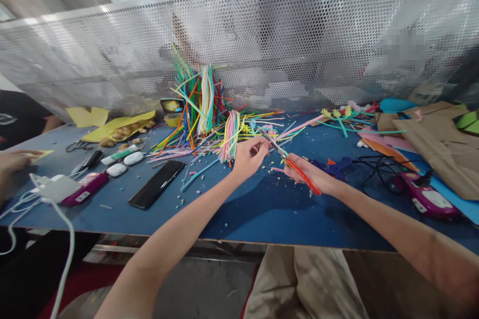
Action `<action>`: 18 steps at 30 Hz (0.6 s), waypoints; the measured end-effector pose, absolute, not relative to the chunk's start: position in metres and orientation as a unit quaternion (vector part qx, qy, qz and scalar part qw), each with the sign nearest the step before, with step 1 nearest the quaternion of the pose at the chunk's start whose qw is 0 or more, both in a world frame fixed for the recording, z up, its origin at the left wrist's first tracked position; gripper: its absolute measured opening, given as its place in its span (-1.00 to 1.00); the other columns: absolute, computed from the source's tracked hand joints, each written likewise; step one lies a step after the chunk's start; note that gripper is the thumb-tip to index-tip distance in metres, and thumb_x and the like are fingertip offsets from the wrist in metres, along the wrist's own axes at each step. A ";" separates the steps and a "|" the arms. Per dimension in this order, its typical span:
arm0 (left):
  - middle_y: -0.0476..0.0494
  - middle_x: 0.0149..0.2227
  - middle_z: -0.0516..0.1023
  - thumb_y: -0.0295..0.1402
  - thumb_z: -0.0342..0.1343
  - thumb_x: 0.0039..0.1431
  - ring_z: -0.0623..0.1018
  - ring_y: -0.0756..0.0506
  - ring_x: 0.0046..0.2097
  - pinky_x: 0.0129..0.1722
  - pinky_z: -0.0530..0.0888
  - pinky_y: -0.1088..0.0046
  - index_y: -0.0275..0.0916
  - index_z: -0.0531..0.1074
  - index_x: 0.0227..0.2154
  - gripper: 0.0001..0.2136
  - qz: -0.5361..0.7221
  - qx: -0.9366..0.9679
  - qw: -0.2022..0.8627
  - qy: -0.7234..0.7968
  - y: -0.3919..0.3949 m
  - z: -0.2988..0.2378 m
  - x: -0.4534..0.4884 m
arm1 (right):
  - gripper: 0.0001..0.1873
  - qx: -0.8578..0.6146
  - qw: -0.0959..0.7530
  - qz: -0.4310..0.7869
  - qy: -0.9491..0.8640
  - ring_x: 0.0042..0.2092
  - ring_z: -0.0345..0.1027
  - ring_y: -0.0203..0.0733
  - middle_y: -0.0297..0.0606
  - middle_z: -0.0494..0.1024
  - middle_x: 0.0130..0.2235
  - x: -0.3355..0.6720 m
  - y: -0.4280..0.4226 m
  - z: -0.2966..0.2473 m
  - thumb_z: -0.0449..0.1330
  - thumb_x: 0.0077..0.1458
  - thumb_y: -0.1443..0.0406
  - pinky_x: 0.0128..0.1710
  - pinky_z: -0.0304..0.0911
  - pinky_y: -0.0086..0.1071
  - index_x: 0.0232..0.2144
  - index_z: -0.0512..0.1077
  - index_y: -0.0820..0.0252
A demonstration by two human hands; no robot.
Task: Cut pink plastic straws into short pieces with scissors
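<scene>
My right hand is closed round red-handled scissors, whose metal blades point up and left toward my left hand. My left hand is pinched shut just left of the blade tips, on something too small to make out. Both hands hover over the blue table. Behind them lies a big heap of coloured straws, some standing up against the perforated metal screen. Small cut bits are scattered on the table around the hands.
A black phone lies left of my left arm, with white earbud cases, a marker and a pink device further left. Another person's hand rests at far left. Cardboard, a pink glue gun and cables sit right.
</scene>
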State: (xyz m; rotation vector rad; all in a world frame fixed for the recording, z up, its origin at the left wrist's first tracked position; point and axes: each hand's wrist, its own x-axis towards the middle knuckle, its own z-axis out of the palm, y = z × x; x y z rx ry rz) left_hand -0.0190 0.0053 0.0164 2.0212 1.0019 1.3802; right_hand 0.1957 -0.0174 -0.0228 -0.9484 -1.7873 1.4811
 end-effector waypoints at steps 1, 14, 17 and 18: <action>-0.06 -0.52 0.50 -0.23 0.08 0.24 0.43 0.02 -0.48 -0.47 0.31 0.54 -0.27 0.51 -0.45 -0.75 0.505 0.741 0.245 0.369 0.006 0.016 -0.019 | -0.57 -0.357 0.310 0.562 -0.678 -0.48 -0.13 -0.35 -0.46 0.10 -0.46 0.196 -0.017 -0.023 0.07 0.20 -0.09 -0.49 -0.13 -0.36 -0.36 0.10 0.09; -0.06 -0.50 0.51 -0.25 0.06 0.25 0.43 0.03 -0.48 -0.48 0.30 0.55 -0.27 0.50 -0.43 -0.76 0.498 0.750 0.228 0.371 0.007 0.015 -0.019 | -0.67 -0.358 0.319 0.576 -0.661 -0.48 -0.07 -0.37 -0.48 0.12 -0.44 0.191 -0.028 -0.016 0.24 0.07 0.16 -0.49 -0.10 -0.40 -0.32 0.12 0.09; -0.06 -0.50 0.50 -0.24 0.05 0.26 0.44 0.02 -0.46 -0.46 0.32 0.54 -0.27 0.49 -0.44 -0.75 0.494 0.753 0.231 0.368 0.007 0.014 -0.018 | -0.72 -0.366 0.313 0.584 -0.653 -0.53 -0.06 -0.37 -0.50 0.13 -0.48 0.187 -0.030 -0.022 0.17 0.07 0.18 -0.54 -0.13 -0.41 -0.32 0.08 0.06; -0.06 -0.50 0.50 -0.24 0.05 0.26 0.44 0.02 -0.46 -0.46 0.32 0.54 -0.27 0.50 -0.43 -0.74 0.493 0.754 0.233 0.367 0.007 0.013 -0.018 | -0.74 -0.368 0.313 0.587 -0.650 -0.55 -0.06 -0.37 -0.50 0.12 -0.50 0.185 -0.030 -0.024 0.13 0.09 0.17 -0.56 -0.14 -0.41 -0.33 0.07 0.06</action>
